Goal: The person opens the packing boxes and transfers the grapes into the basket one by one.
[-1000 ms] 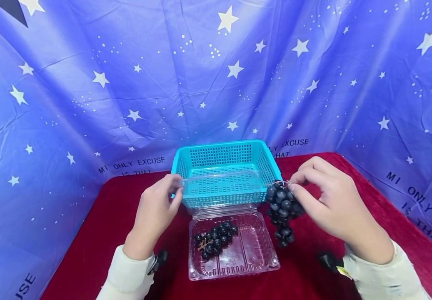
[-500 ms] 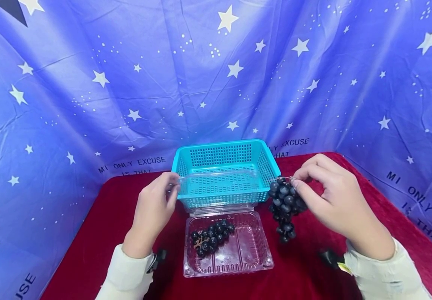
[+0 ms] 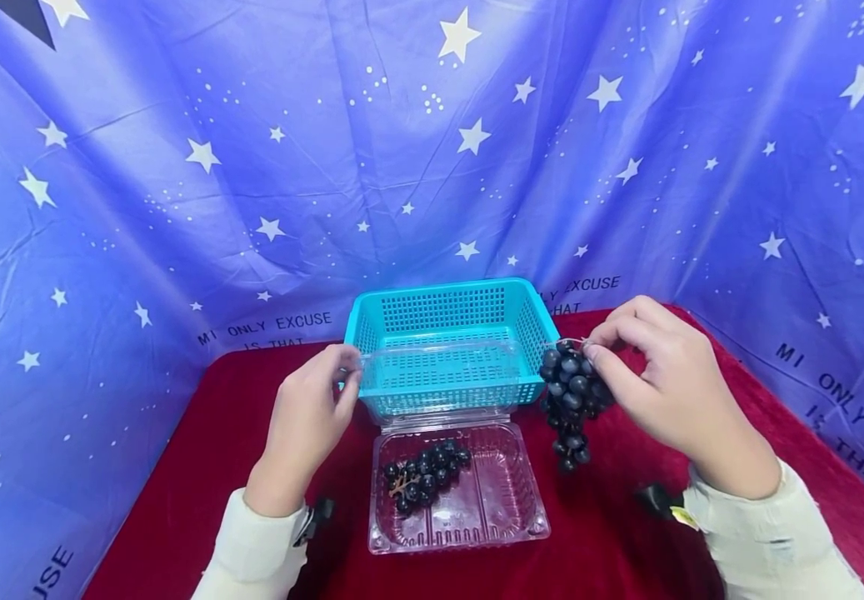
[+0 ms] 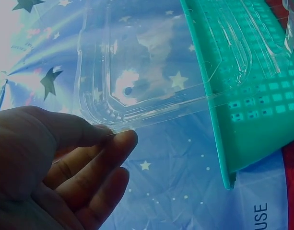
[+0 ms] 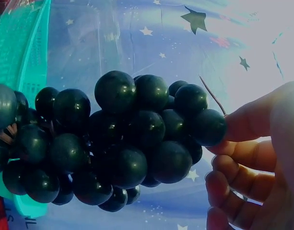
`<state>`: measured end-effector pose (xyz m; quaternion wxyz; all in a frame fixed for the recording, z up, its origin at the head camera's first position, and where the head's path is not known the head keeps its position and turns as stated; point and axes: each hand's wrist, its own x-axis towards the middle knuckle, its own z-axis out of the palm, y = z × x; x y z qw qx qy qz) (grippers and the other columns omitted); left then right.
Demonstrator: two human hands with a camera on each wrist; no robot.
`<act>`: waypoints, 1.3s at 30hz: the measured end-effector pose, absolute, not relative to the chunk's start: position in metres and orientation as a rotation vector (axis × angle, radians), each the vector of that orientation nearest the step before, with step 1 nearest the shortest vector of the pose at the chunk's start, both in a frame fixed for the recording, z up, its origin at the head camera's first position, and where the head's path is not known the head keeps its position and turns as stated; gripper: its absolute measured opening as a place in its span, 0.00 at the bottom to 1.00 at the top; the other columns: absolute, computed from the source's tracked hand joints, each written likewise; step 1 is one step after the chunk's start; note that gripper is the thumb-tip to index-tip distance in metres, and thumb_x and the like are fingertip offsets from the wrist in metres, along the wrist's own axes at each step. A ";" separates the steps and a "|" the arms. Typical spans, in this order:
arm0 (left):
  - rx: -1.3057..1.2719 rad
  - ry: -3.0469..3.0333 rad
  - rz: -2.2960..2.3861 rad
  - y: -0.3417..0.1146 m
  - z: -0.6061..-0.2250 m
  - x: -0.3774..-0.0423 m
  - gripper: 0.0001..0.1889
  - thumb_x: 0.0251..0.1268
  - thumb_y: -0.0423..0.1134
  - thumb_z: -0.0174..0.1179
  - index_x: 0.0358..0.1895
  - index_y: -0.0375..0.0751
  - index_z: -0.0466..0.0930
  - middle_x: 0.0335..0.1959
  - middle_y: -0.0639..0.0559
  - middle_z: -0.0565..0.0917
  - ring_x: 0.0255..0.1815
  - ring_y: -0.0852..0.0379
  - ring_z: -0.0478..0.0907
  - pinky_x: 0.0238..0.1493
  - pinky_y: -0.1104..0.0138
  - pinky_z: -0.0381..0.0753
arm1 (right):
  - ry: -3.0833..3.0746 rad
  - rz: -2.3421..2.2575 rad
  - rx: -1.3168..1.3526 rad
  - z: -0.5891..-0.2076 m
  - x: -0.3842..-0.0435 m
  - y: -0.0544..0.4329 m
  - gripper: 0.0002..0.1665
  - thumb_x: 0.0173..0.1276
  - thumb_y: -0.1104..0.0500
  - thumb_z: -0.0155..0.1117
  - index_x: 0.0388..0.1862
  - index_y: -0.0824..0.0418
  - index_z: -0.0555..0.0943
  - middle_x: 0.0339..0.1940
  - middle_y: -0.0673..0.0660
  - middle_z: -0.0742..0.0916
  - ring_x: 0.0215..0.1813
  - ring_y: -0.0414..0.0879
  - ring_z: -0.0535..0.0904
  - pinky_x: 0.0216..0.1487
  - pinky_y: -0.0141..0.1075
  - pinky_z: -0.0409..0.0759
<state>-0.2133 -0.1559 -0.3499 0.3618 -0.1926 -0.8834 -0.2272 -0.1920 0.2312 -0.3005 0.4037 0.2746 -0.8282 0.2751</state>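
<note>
Left grip [image 3: 312, 408] pinches lid edge [image 4: 158, 110]; right grip [image 3: 664, 383], grapes [image 3: 574, 387] by stem [image 5: 215, 97], gap to tray [image 3: 502, 492].

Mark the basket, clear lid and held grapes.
Basket [image 3: 442, 310], head view: inner back wall.
Clear lid [image 4: 149, 57], left wrist view: on its flat panel.
Held grapes [image 5: 106, 127], right wrist view: a grape mid-bunch.

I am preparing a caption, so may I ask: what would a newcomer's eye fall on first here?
Probably the blue cloth with white stars, behind the red table. Then the turquoise basket near the table's far edge, and the dark grapes hanging from the right hand. In front of the basket, another bunch lies in an open clear box.
</note>
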 end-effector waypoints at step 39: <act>-0.515 -2.267 -0.590 -0.155 -0.350 -0.214 0.11 0.64 0.30 0.68 0.48 0.43 0.83 0.37 0.51 0.87 0.34 0.59 0.85 0.32 0.66 0.85 | -2.031 0.838 0.511 -0.298 -0.244 0.224 0.05 0.66 0.61 0.68 0.31 0.55 0.88 0.35 0.48 0.84 0.35 0.39 0.72 0.36 0.27 0.64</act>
